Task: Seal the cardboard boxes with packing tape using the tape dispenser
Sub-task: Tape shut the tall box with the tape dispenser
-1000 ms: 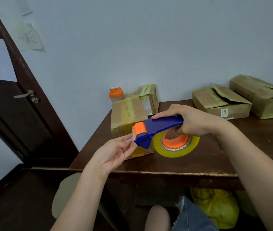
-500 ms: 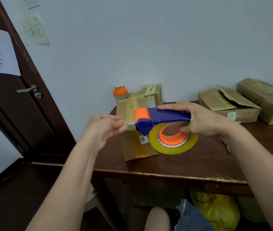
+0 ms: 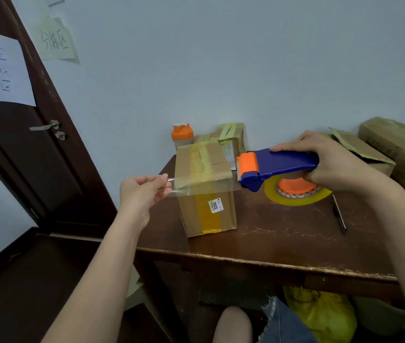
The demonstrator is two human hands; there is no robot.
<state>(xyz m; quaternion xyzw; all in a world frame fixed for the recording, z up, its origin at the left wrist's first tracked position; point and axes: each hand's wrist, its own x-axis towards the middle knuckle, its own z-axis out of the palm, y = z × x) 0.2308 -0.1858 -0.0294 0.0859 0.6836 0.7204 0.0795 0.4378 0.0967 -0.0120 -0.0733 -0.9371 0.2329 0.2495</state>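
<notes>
Stretching clear tape [image 3: 204, 188], barely visible.

soft even light | faint shadows | edges bowed (wide lens) | sharp focus

Matt cardboard box [image 3: 206, 191], glossy tape [image 3: 196, 186], seemingly plastic dispenser [image 3: 278, 167]

A dark wooden table [image 3: 283, 233] stands against a pale blue-grey wall [image 3: 221, 58]. Left of the table, a dark brown door [image 3: 23, 157] carries a paper sign [image 3: 1, 70].
</notes>
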